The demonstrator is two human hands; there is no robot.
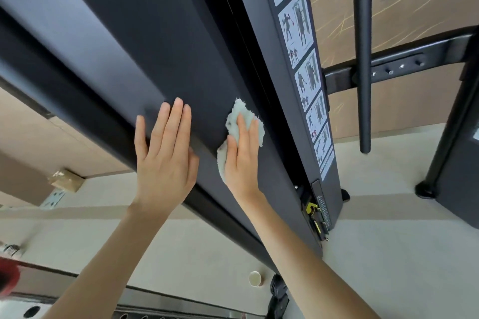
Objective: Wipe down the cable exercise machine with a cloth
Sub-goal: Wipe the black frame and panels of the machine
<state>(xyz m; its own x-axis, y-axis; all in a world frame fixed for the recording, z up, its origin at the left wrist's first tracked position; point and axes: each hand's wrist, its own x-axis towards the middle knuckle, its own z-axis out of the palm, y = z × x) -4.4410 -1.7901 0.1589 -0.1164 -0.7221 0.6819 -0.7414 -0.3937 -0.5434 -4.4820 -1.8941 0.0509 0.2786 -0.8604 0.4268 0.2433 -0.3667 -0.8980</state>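
The background is a pale floor point(388, 254) and a tan panelled wall point(414, 8). On the floor I see a paper cup point(255, 278) near the bottom of the view and a cardboard box point(66, 180) at the left.

1. Work surface. The machine panel point(155, 33) is a wide, dark, flat face that runs diagonally from upper left to lower right.
2. Edges. On the left, a raised lip borders the panel and passes under the left hand point(164, 160). On the right, a dark groove separates the panel from a column that carries a sticker strip point(300, 59) of exercise diagrams. Beyond the column, a black bar point(363, 59) hangs in front of a bolted crossbeam point(401, 67).
3. Open room. I see bare panel above both sets of fingertips, wider toward the upper left. The groove lies just beside the cloth point(239, 110) on the right.
4. Left hand. It lies flat on the panel across the lip, fingers straight and close together. It holds nothing.
5. Right hand point(241, 160). It lies flat with straight fingers and presses the cloth against the panel.
6. Cloth position. The pale, bunched cloth is under the right palm and fingers. It shows past the fingertips and beside the thumb. The two hands are near each other and apart.
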